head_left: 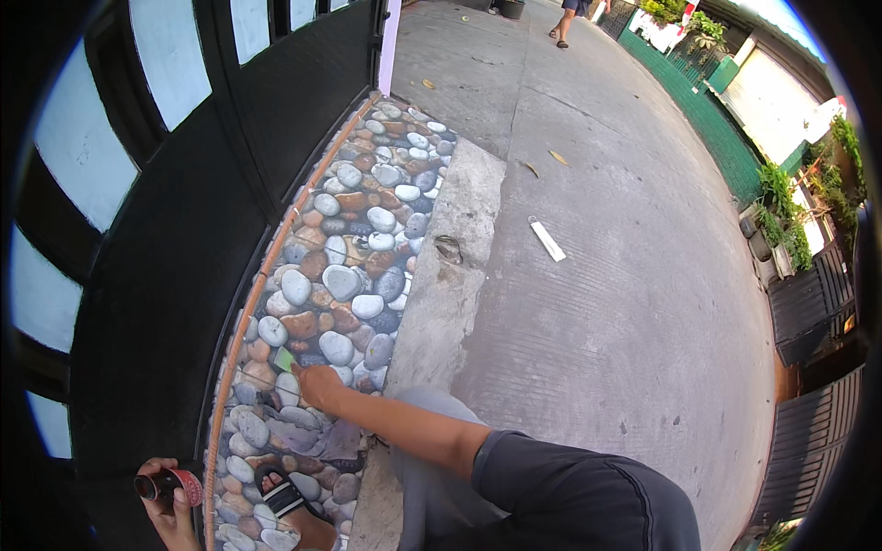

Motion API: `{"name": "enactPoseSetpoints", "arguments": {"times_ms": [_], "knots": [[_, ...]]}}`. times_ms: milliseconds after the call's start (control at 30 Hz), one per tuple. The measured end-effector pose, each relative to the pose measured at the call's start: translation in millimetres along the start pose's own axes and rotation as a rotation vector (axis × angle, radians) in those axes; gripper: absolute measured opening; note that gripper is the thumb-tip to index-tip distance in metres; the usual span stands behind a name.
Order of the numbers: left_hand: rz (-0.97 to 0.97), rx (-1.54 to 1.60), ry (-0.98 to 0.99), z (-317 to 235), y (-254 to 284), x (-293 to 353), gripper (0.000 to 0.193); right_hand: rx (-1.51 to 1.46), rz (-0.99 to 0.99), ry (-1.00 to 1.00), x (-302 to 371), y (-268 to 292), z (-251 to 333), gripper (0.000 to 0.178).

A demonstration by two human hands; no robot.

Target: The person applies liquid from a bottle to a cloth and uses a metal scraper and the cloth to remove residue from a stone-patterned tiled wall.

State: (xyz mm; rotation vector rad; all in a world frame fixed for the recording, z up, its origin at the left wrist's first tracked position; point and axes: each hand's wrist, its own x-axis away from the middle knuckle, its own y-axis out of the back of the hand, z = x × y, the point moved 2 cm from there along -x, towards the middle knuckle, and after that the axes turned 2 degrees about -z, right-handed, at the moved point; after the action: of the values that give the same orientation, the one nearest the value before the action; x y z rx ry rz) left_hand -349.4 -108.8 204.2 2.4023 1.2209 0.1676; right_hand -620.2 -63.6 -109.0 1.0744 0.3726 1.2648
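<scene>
Head view: right hand [318,386] closed on a flat green piece [285,359], which sticks out past the fingertips, up and to the left of the hand, over the pebble-patterned floor [342,283]. Whether its edge touches the floor, cannot tell. Left hand [173,522] clamped around a dark round container [169,488] with a red band, held tipped sideways; contents not visible. Container sits below and left of the right hand, well apart from the green piece.

Just left of the right hand runs a thin orange-brown strip [242,328] along the floor's edge; beyond it, a black gate [165,312] with pale blue panels. Left hand is in front of the gate's lower part. Below the right hand: a crumpled greyish cloth-like piece [323,443], partly under the forearm, and a sandaled foot [283,497], which lies to the right of the left hand. Right of the right hand, a rough concrete ledge [452,230], then grey pavement [625,321]. White strip [548,240] on the pavement, up and right of the right hand, well apart. Far ahead of both hands, another person's legs [564,28].
</scene>
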Motion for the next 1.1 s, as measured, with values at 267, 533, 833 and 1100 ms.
{"name": "enactPoseSetpoints", "arguments": {"times_ms": [267, 533, 833, 1100], "knots": [[0.125, 0.248, -0.038, 126, -26, -27, 0.045, -0.082, -0.256, 0.004, 71, 29, -22, 0.051], [-0.034, 0.383, 0.065, 205, -34, 14, 0.041, 0.026, -0.165, 0.096, 91, -3, 30, 0.038], [-0.102, 0.282, 0.124, 271, -60, 54, 0.038, 0.125, -0.087, 0.226, 52, -66, 78, 0.043], [-0.132, 0.307, 0.135, 312, -80, 67, 0.041, 0.207, 0.036, 0.05, 2, -69, 71, 0.049]]}}
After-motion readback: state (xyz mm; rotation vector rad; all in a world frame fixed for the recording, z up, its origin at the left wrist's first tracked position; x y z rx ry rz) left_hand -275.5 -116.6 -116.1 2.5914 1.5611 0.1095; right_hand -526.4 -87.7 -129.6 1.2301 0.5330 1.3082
